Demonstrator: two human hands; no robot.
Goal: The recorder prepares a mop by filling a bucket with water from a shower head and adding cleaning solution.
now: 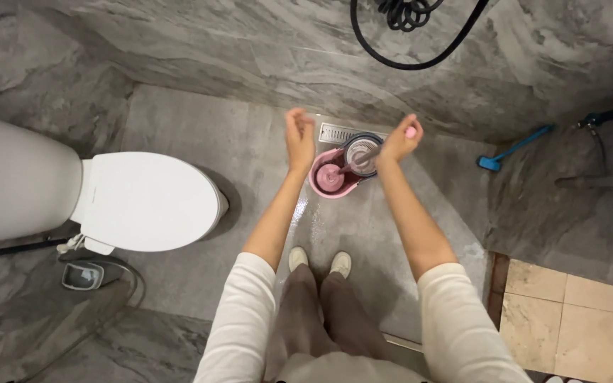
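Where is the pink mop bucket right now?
The pink mop bucket sits on the grey floor by the drain grate, below the raised hands, right of the toilet.

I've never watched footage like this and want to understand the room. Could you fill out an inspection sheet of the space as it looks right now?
Surface: grey stone-look tiled floor, a wet patch before the feet.
Job's things: pink spin-mop bucket; pink mop handle end.
Clutter: blue brush by the wall; small grey holder beside the toilet.
Grippers: left hand open, holding nothing, above the bucket; right hand closed on the mop handle.
Cables: black hose looped on the wall.
Surroundings: white toilet, lid shut; floor drain; beige tiles.
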